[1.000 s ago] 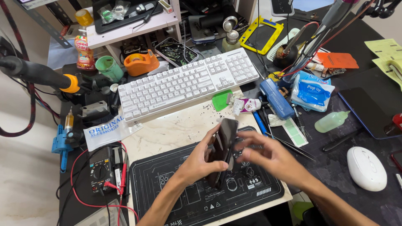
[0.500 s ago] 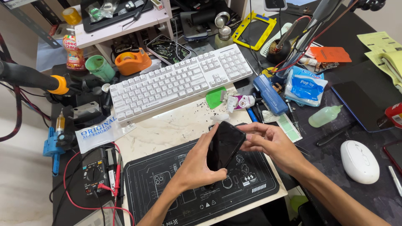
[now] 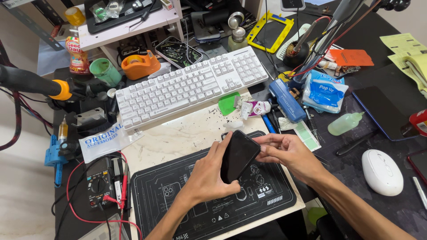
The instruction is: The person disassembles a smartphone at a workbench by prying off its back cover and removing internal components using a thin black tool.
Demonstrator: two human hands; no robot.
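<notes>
Black work mat (image 3: pixel 178 209), dark phone (image 3: pixel 239 155) between both hands

Bright even light, soft shadows, sharp focus, slight wide-angle bending at edges.

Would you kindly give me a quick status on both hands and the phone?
Left hand grips black phone, screen up. Right hand fingertips at its right edge. Held over black work mat; nothing obstructing.

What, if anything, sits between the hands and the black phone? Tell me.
Nothing visible does. The left hand already grips the black phone along its lower edge, and the right hand touches its right edge with the fingertips. The phone is held tilted above the black work mat.
</notes>
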